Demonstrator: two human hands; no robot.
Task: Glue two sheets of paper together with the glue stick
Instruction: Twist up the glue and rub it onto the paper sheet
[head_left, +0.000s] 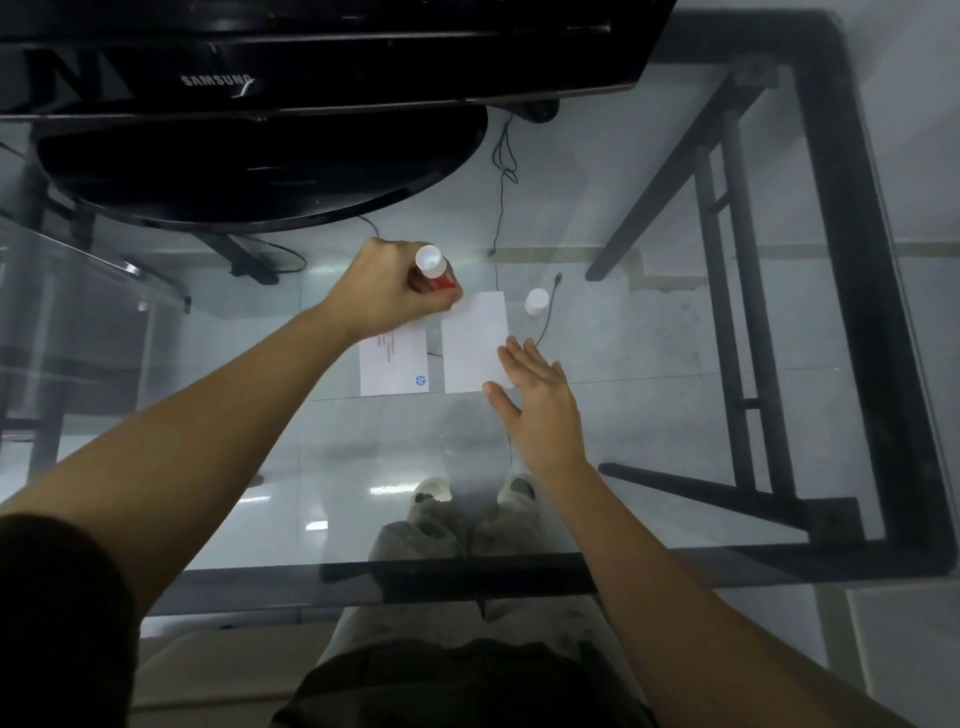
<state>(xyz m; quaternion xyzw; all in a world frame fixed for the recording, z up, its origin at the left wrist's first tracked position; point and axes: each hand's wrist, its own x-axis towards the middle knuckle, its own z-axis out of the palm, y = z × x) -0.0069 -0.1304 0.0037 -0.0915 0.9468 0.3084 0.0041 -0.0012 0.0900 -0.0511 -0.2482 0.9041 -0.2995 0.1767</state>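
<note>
Two small white sheets lie side by side on the glass table. The left sheet (394, 364) carries print and a blue logo. The right sheet (474, 343) is blank. My left hand (384, 293) grips a red glue stick (435, 270) with a white end, its tip down at the far left corner of the blank sheet. My right hand (540, 400) is flat with fingers spread, its fingertips pressing on the blank sheet's near right corner. A white cap (536, 301) stands just right of that sheet.
A black Samsung monitor (291, 62) with a round base (260, 166) stands at the far left of the glass table (649, 332). The table's black frame (872, 312) runs along the right and near edges. Cables, the floor and my feet show through the glass.
</note>
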